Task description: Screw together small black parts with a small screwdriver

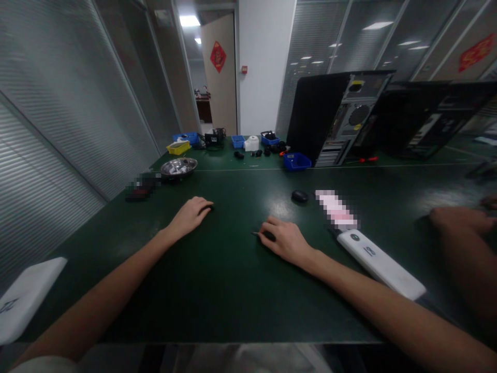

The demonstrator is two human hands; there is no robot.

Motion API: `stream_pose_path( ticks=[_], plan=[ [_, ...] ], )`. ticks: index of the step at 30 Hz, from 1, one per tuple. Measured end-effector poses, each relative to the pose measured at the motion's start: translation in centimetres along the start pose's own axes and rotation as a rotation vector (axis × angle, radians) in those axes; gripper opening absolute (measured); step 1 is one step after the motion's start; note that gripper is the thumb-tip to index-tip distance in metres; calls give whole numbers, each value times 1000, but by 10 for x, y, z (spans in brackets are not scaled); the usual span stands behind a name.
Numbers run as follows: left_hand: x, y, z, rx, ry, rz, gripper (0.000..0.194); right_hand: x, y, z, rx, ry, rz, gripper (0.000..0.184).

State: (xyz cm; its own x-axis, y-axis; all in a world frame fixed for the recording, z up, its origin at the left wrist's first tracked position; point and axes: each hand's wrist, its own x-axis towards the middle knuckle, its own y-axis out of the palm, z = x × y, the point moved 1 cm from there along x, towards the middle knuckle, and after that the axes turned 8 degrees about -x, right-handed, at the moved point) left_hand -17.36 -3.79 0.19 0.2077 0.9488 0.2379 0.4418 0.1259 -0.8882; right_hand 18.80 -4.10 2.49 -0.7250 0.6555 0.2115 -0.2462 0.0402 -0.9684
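Observation:
My left hand [190, 213] rests palm down on the dark green table [233, 280], its fingers curled over a small dark object that barely shows at the fingertips. My right hand [285, 239] lies lower and to the right, its fingers closed round a small dark tool [261, 235] whose thin metal tip pokes out to the left. A black mouse-like object [300, 196] sits just beyond my right hand.
A white oblong device [380, 264] lies right of my right arm. Another person's arm [462, 228] reaches in from the right. A metal bowl [179, 167], blue and yellow bins [296, 161], and open computer cases [341, 119] stand at the back. A white box [27, 295] sits at the near left.

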Motion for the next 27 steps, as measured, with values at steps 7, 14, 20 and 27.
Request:
stream_pose_path(
  ticks=[7,14,20,27],
  plan=[
    [-28,-62,122,192,-489,-237,44,-1,0,-2,28,-9,-3,23],
    [-53,-75,156,300,-679,-347,49,0,2,-4,18,1,-15,23],
    [-53,-74,158,266,-696,-372,44,0,3,-3,27,7,-19,23],
    [-54,-76,162,197,-706,-437,37,1,3,-2,46,4,-19,22]
  ],
)
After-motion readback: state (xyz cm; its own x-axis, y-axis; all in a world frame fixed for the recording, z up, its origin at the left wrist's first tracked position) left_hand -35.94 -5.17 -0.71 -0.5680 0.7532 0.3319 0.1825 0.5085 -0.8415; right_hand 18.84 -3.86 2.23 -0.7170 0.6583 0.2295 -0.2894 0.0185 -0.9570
